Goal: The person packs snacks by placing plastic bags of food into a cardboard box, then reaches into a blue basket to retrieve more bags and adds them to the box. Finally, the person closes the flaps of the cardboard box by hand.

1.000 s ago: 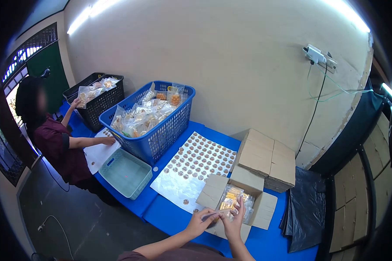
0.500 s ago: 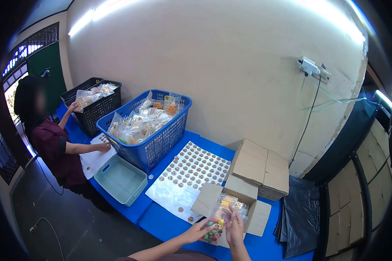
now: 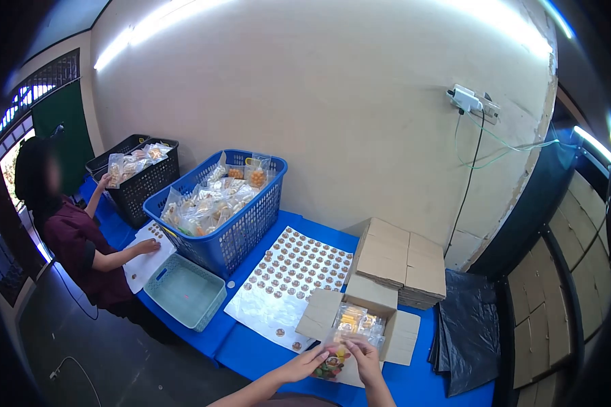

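Both hands hold a clear plastic bag of colourful sweets [image 3: 333, 364] over the near side of an open cardboard box [image 3: 402, 337]. My left hand [image 3: 305, 363] grips the bag's left edge. On the right, my right hand [image 3: 365, 359] pinches its upper part. Inside the box are clear packets with yellow and pale contents [image 3: 355, 317]. Left of the box, a white sheet [image 3: 268, 308] carries rows of small round brown stickers [image 3: 297, 262], with a few separate ones near its lower edge.
A blue basket [image 3: 251, 232] full of packets and a pale green tray [image 3: 183, 298] stand left. Farther left, a person [image 3: 81, 244] touches a packet at a black basket [image 3: 146, 193]. Flat cardboard [image 3: 387, 254] is stacked behind the box; black plastic sheets [image 3: 472, 332] lie right.
The view has shifted slightly. My right hand has moved lower and closer to my left hand on the bag. The other person's near hand has moved a little on the paper.
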Tool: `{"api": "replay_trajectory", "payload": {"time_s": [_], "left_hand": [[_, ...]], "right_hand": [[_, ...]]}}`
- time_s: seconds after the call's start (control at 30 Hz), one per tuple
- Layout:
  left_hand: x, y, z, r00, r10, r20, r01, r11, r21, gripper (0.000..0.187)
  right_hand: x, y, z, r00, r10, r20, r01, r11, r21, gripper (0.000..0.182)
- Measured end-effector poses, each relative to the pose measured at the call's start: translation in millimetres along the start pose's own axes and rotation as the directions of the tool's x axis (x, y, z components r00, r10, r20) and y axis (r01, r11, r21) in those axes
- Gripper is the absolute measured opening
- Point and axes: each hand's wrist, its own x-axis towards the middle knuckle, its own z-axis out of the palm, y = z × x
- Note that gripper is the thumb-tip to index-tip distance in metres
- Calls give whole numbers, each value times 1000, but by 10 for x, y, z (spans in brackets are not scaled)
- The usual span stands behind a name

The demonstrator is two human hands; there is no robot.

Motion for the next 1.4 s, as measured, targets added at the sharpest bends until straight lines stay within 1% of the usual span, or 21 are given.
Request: {"api": "replay_trajectory", "payload": {"time_s": [0.07, 0.13, 0.17, 0.23, 0.3, 0.4, 0.43, 0.5, 0.57, 0.63, 0.67, 0.73, 0.8, 0.87, 0.93, 1.0, 1.07, 1.13, 1.2, 1.27, 1.4], "left_hand": [[-18, -23, -62, 998, -6, -62, 8, 1000, 25, 39], [-35, -47, -210, 993, -12, -119, 18, 998, 52, 37], [-53, -66, -323, 992, 60, -113, -41, 986, 163, 34], [20, -25, -484, 986, 153, -66, -130, 954, 270, 34], [-46, 5, -435, 929, 135, -345, -116, 990, 75, 36], [-80, 150, -437, 876, 152, -458, -163, 986, 16, 35], [-79, 58, -495, 932, 145, -331, -174, 983, -61, 36], [-82, 166, -301, 944, 207, -257, -219, 976, -16, 40], [-57, 281, -100, 956, 266, -123, -271, 962, -26, 71], [-47, 216, -13, 975, 195, -103, -193, 981, 33, 74], [-52, 150, 16, 989, 124, -83, -116, 989, 91, 77], [-53, 106, 16, 979, 156, -129, -156, 988, 6, 70], [-69, 135, -19, 964, 72, -256, -104, 988, -115, 53], [-42, 91, -93, 964, 88, -251, -97, 995, -25, 46], [-101, 104, -89, 962, 82, -259, -73, 996, 44, 43], [-145, 212, -57, 972, 18, -233, -26, 999, -32, 43], [-133, 117, -78, 972, -5, -233, 4, 1000, -8, 45], [-129, 295, -12, 972, 55, -229, -64, 997, -33, 42], [-104, 255, -31, 978, 58, -202, -65, 998, -26, 41], [-64, 155, 30, 833, 207, -512, -242, 970, 0, 49], [-93, 186, -122, 876, 215, -432, -256, 966, -37, 53]], "right_hand": [[-3, -17, -64, 999, 25, 35, -23, 997, -70, 22], [4, 21, -92, 974, -116, 195, 169, 945, -282, 23], [-15, -8, -90, 965, -49, 256, 133, 937, -323, 24], [-44, -87, 49, 969, -120, 216, 189, 924, -333, 24], [-74, -12, 79, 974, -187, 131, 220, 922, -318, 28], [9, 15, 2, 989, -145, -8, 141, 971, -194, 34], [15, -74, -20, 1000, 17, 19, -14, 994, -112, 38], [7, -209, 87, 999, -10, 42, 16, 989, -144, 36], [11, -336, 207, 997, -30, 72, 42, 984, -172, 35], [46, -427, 306, 839, -309, 448, 511, 733, -450, 37], [44, -396, 323, 837, -307, 453, 510, 737, -444, 37], [42, -291, 327, 878, -268, 396, 433, 796, -423, 39], [8, -230, 330, 929, -238, 283, 331, 877, -347, 42], [-7, -258, 391, 980, -197, 4, 178, 874, -452, 47], [31, -209, 324, 970, -241, 27, 227, 863, -450, 41], [54, -115, 234, 956, -207, 208, 265, 912, -312, 30], [37, -227, 295, 954, -213, 211, 270, 917, -294, 22], [2, -313, 348, 989, -65, 132, 81, 989, -120, 23], [44, -205, 331, 982, -123, 146, 147, 975, -164, 26], [26, -111, 338, 987, -159, -29, 153, 975, -163, 30], [27, -240, 480, 973, 25, -230, -35, 999, -38, 34]]}}
